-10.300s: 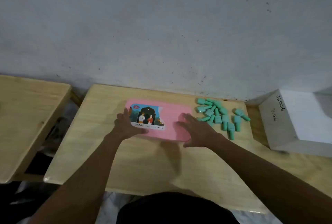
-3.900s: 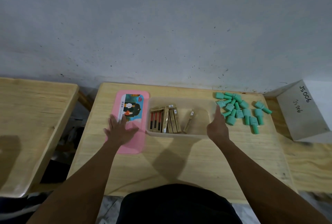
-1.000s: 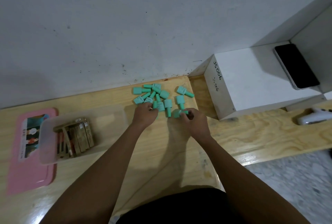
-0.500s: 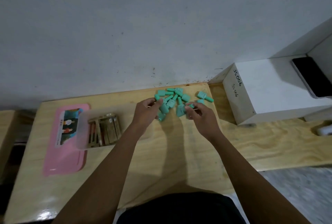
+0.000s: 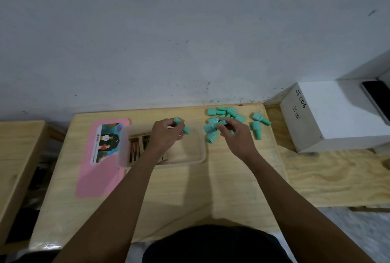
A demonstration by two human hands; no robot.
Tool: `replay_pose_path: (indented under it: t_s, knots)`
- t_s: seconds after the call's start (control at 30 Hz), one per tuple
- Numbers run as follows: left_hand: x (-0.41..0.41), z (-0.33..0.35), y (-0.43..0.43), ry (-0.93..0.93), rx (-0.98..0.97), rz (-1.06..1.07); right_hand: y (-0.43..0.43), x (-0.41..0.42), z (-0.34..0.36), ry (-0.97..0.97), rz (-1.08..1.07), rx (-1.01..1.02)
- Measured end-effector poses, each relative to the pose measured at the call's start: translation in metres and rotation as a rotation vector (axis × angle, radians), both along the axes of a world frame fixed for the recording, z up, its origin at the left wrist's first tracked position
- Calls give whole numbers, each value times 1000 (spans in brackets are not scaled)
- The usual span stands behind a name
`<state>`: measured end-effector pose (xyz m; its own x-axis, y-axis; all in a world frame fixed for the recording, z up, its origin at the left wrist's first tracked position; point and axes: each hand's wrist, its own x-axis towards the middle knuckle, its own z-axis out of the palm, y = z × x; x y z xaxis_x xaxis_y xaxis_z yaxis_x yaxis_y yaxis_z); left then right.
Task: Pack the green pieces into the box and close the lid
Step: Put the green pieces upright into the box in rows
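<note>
A clear plastic box [image 5: 196, 157] stands open on the wooden table [image 5: 190, 188], with brown card-like packs [image 5: 137, 146] in its left half. Its pink lid [image 5: 99, 174] lies flat to the left. My left hand [image 5: 166, 134] hovers over the box and grips green pieces [image 5: 185, 128]. Several green pieces [image 5: 230, 112] lie in a heap at the table's back right. My right hand [image 5: 234, 134] is at that heap, fingers curled round a green piece [image 5: 211, 127].
A white block [image 5: 337, 115] marked JS006 stands to the right, with a dark phone [image 5: 377, 98] on its far edge. The wall runs close behind the table. A second wooden table [image 5: 19, 157] stands to the left across a gap.
My left hand has carried green pieces from the heap to above the box. My right hand stays at the heap, holding a piece. The view has swung back to the left.
</note>
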<state>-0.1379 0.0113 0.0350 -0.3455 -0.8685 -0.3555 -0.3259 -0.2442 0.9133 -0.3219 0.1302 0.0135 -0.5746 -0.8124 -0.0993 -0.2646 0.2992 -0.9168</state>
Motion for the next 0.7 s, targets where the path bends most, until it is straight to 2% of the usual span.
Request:
replay_pose_path:
  t_s: [0.27,0.47,0.7]
  knots:
    - [19,-18,-18,-171,-162,-220,-36,19,-5,133,103,83]
    - [21,-30,-25,-292,-293,-290,-59,29,-19,531,231,275]
    - [24,-41,-27,-295,-345,-363,-74,37,-35,820,384,386]
